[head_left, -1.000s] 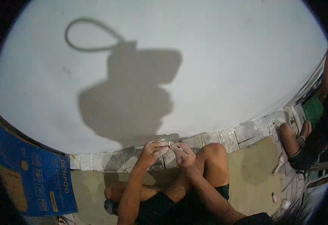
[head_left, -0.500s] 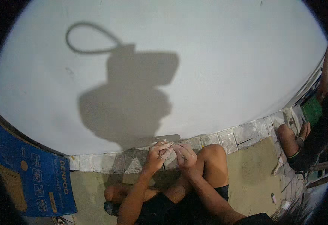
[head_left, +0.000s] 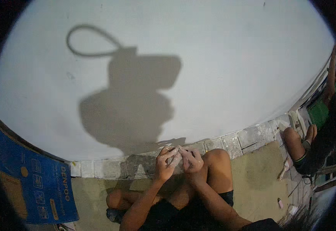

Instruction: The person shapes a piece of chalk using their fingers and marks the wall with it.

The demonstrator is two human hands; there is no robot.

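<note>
1. Pinching a small pale piece in the grip of the right hand, fingers bunched around its end.
2. Holding the left hand bent close beside, fingertips at the piece; cannot tell whether that grip pinches it too.
3. Showing whitish smears on both hands.
4. Holding the piece before the bent legs, near the foot of the white wall.
5. Casting a large shadow on the wall.
6. Sitting on the floor, with blue cardboard to the left and another person's leg far right.

Dim; large shadow on pale wall; curved, blackened fisheye edges
</note>
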